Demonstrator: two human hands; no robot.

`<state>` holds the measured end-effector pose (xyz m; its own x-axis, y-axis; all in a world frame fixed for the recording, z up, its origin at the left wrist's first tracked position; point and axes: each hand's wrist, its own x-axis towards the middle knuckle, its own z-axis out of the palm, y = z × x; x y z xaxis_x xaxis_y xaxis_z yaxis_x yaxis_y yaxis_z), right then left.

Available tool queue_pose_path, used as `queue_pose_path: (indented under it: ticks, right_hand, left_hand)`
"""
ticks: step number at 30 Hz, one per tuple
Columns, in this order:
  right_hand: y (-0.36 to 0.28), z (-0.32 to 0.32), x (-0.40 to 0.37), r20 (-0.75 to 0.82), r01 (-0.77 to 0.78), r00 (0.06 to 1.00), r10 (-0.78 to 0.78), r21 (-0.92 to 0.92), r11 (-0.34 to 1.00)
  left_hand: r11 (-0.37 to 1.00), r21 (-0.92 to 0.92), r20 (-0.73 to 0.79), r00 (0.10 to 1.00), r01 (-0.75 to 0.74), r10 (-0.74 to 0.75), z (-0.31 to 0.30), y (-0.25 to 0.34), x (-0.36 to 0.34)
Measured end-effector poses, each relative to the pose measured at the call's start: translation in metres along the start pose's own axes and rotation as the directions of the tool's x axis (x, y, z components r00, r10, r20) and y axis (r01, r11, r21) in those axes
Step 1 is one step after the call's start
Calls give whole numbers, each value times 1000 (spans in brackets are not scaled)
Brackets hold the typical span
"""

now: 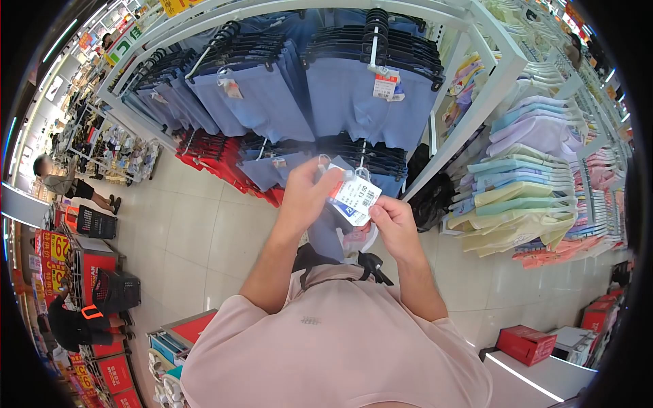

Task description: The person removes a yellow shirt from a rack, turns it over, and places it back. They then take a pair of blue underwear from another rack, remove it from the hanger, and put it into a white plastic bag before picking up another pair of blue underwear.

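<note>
Between my two hands is a white price tag (355,194) with a red patch, a barcode and the print 13.00. My left hand (309,190) pinches its upper left side, thumb on top. At the lower right edge, my right hand (394,221) grips it between thumb and fingers. A second card with a blue mark shows beneath the tag. Just beyond my hands, folded blue garments (388,180) hang on black hangers on the lower rail. Above them hang several blue shorts (371,95), one bearing a red and white tag (385,86).
A white metal rack frame (469,115) borders the blue garments. Red garments (221,160) hang at lower left. Pastel shirts (524,183) hang on the right. Two people stand at left near dark shopping baskets (115,292). Pale floor tiles (183,238) lie between. A red box (526,345) stands lower right.
</note>
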<state>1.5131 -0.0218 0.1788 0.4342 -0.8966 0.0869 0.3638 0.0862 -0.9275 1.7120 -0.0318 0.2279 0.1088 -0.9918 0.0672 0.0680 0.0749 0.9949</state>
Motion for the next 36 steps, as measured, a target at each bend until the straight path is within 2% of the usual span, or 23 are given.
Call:
queue_pose_path:
  ticks: [4, 10, 13, 16, 19, 20, 21, 24, 27, 30, 33, 36]
  right_hand:
    - [4, -3, -1, 38, 4, 999, -3, -21, 1000]
    - [11, -1, 0, -60, -87, 994, 94, 114, 990]
    - [17, -6, 8, -139, -33, 990, 36, 25, 999]
    - [18, -9, 15, -198, -42, 980, -1, -211, 977]
    - [30, -8, 20, -142, 12, 989, -48, -244, 970]
    - [34, -13, 21, -87, -55, 996, 29, -317, 947]
    - [39, -14, 22, -64, -27, 998, 6, -322, 946]
    - [47, -18, 27, 48, 54, 998, -40, -337, 940]
    - [53, -19, 33, 150, 142, 980, -132, -54, 988]
    - [66, -31, 37, 321, -40, 947, 6, 99, 994]
    - [82, -33, 41, 336, -330, 895, 295, 51, 943]
    - [113, -48, 28, 380, -555, 731, 566, -150, 818]
  left_hand:
    - [1000, -19, 8, 1000, -2, 2, -1, -2, -1]
    - [997, -81, 7, 1000, 20, -19, -6, -3, -3]
    - [985, -160, 34, 998, 58, -53, -10, -5, -6]
    - [959, -262, 99, 991, 110, -87, -16, -10, -9]
    - [939, -289, 173, 975, 187, -141, -20, -11, -14]
    - [930, -292, 208, 964, 222, -165, -24, -11, -16]
    - [920, -294, 245, 951, 258, -188, -27, -12, -17]
    - [904, -348, 419, 904, 248, -87, -39, -20, -17]
    - [870, -404, 497, 866, 283, -51, -44, -20, -19]
    - [877, -363, 439, 888, 315, -138, -54, -33, -25]
    - [830, -496, 486, 874, 255, 22, -55, -40, -23]
    - [680, -700, 281, 960, 219, -20, -63, -37, -30]
